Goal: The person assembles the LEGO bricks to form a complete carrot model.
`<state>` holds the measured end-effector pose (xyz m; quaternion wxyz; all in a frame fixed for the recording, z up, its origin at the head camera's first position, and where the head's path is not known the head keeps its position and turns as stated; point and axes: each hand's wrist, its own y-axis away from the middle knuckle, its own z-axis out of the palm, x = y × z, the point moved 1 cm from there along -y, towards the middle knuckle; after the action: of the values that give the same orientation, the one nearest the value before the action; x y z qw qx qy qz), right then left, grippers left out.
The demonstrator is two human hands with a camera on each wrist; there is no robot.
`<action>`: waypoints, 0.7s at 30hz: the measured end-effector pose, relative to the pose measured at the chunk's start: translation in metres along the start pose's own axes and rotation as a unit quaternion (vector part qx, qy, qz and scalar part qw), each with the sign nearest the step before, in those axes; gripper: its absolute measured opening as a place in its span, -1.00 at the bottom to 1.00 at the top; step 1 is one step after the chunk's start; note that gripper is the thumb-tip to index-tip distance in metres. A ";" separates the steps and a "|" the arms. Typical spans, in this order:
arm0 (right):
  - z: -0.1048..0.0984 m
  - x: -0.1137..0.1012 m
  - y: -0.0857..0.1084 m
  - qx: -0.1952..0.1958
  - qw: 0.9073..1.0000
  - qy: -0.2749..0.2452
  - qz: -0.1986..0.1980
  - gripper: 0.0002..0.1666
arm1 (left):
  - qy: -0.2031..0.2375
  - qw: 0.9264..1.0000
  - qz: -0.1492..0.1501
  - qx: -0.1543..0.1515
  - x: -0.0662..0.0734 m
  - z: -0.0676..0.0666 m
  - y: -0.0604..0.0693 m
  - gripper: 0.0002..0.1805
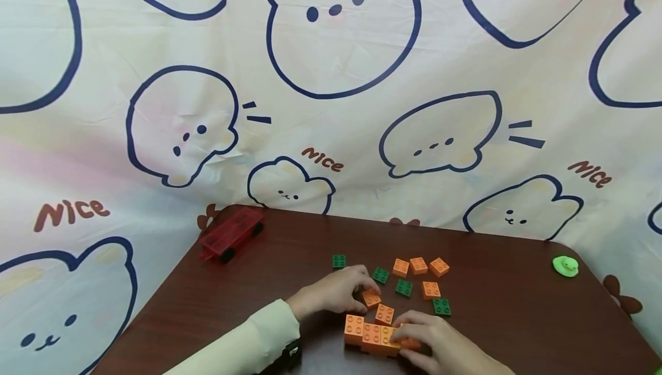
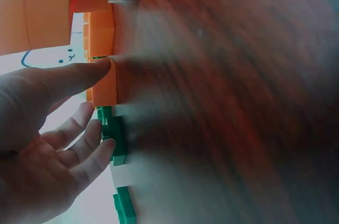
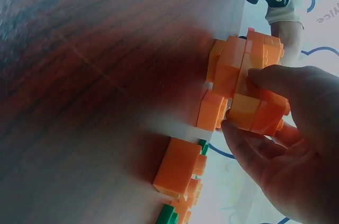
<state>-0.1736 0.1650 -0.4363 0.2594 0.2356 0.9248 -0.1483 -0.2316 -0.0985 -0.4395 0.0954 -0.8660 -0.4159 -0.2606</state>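
Note:
In the head view my left hand [image 1: 343,290] has its thumb and fingers around a loose orange toy brick [image 1: 371,298] on the table. The left wrist view shows the thumb of that hand [image 2: 58,128] against the orange brick [image 2: 105,83], which stands on the tabletop. My right hand [image 1: 439,340] grips the right end of a row of joined orange bricks [image 1: 371,333]. In the right wrist view, thumb and fingers of the right hand [image 3: 296,144] pinch the stacked orange bricks [image 3: 246,75]. Between the hands lies another orange brick [image 1: 384,314].
Beyond the hands, several loose orange bricks [image 1: 418,266] and green bricks [image 1: 404,288] lie scattered on the dark brown table [image 1: 517,306]. A red translucent wheeled box [image 1: 234,234] stands at the back left. A small green duck-like toy [image 1: 566,266] sits at the far right.

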 end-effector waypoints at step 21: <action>0.005 0.004 0.000 0.028 0.999 0.005 -0.025 -0.75 | 0.120 0.992 0.009 0.047 0.002 -0.016 0.014 -0.63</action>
<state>-0.1747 0.1649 -0.4426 0.2443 0.2199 0.9273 -0.1792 -0.2258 -0.1123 -0.4243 0.1882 -0.8267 -0.4052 -0.3420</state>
